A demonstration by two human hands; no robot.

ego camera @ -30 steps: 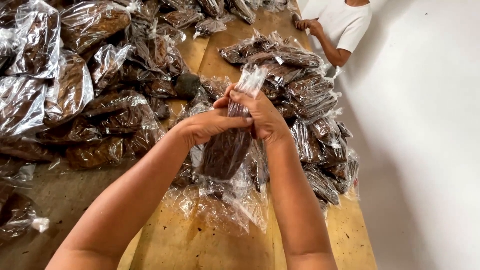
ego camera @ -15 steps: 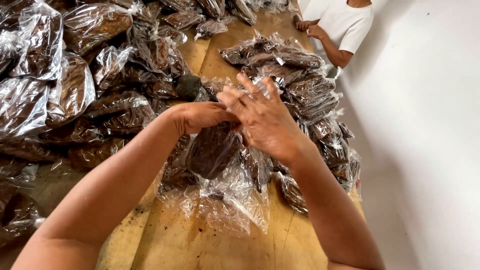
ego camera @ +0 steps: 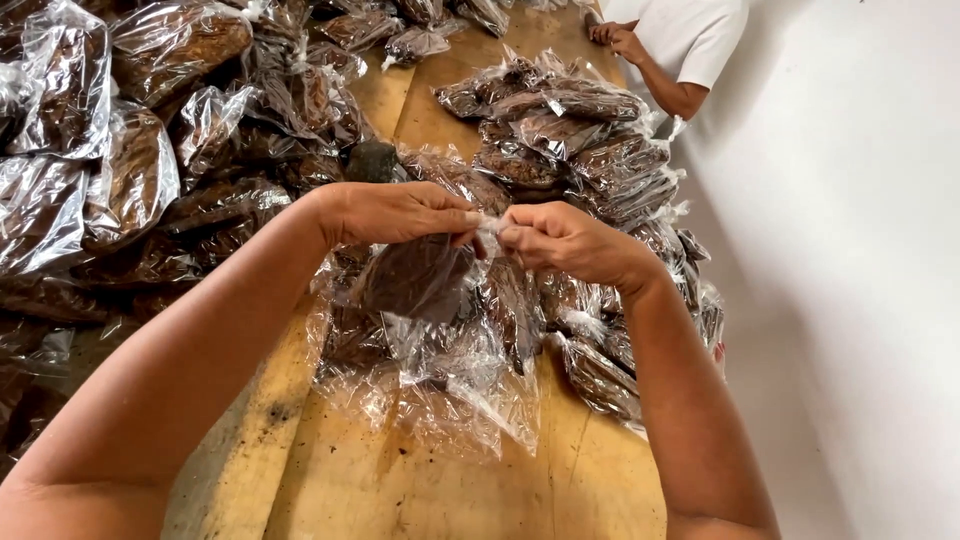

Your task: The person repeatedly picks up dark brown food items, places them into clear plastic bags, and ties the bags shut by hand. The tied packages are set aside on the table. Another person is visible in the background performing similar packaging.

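Observation:
My left hand [ego camera: 400, 212] and my right hand [ego camera: 562, 243] meet above the wooden table [ego camera: 400, 490], both pinching the twisted neck of a clear plastic bag [ego camera: 415, 280] filled with dark brown material. The bag hangs just below my fingers, over several other loose clear bags [ego camera: 450, 390] lying on the wood. The fingertips of both hands touch at the bag's neck.
A large heap of filled clear bags [ego camera: 130, 170] covers the left side. A second pile of filled bags [ego camera: 580, 140] runs along the right edge by the white wall [ego camera: 850, 280]. Another person in a white shirt [ego camera: 690, 35] works at the far end.
My hands have dropped lower and turned, so they now face each other at the bag's neck. The bag's neck looks more tightly twisted than a second ago.

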